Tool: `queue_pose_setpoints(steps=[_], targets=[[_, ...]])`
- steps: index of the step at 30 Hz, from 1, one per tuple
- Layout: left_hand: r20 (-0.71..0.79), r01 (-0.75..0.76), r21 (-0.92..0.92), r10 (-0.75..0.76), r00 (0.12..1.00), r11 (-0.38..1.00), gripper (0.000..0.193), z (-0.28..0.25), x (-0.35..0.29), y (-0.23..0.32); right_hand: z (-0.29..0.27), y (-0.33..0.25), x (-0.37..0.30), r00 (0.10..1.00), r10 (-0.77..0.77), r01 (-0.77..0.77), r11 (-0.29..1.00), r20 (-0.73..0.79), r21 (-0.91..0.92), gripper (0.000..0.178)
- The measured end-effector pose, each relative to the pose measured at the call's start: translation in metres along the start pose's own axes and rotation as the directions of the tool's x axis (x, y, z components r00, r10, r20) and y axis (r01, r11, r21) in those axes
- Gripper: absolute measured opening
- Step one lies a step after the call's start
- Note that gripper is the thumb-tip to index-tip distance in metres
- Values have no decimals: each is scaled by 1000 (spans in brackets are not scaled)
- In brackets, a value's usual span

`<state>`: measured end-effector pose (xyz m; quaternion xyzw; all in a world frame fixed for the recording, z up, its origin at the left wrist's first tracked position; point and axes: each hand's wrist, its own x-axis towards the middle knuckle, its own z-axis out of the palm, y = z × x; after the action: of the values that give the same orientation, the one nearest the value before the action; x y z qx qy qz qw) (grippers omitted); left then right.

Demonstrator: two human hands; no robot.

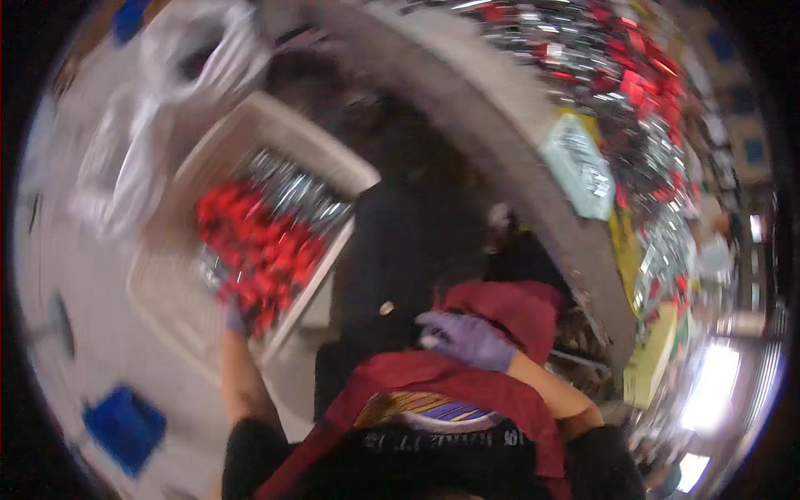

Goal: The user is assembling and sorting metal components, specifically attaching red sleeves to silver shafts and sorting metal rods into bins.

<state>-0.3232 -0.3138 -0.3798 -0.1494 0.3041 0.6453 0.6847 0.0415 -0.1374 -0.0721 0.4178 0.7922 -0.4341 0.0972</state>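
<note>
1. The left hand (232,318), in a thin purple glove, reaches into the crate at left of centre and meets the lower edge of the heap of small glossy red pieces (258,246); blur hides whether its fingers are closed on any.
2. That heap lies in a large cream plastic crate (158,292), beside a bed of shiny silver metal pieces (304,193) toward the crate's upper right.
3. The right hand (471,340), also purple-gloved, is well apart from the left, over the dark red cloth apron (508,310) at lower centre. Its fingers look curled; I cannot tell whether they grip anything.
4. A crumpled white translucent plastic sack (133,158) is at upper left.
5. At upper right, a pale blue-green plastic tray (577,158) of silver pieces sits beside a mixed red-and-silver pile (642,79).
</note>
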Motion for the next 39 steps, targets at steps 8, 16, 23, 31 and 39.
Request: queue_pose_setpoints(steps=[8,16,23,31,39], targets=[[-360,-68,734,471,806,676,28,-24,4,-34,-10,14,-12,990,-119,109,986,-70,-130,38],[-348,-11,717,371,861,697,33,-65,29,-15,-44,39,-48,892,-191,120,974,-410,-193,36],[116,307,814,656,746,-493,53,118,-4,-41,-100,120,-133,388,61,-467,873,-920,-140,25],[702,-642,700,468,538,-313,51,407,21,-100,-88,238,-169,1,-160,-690,715,-987,-116,19],[961,-822,273,176,212,-500,49,547,86,-168,-84,241,-173,-7,-97,-643,763,-995,-70,17]])
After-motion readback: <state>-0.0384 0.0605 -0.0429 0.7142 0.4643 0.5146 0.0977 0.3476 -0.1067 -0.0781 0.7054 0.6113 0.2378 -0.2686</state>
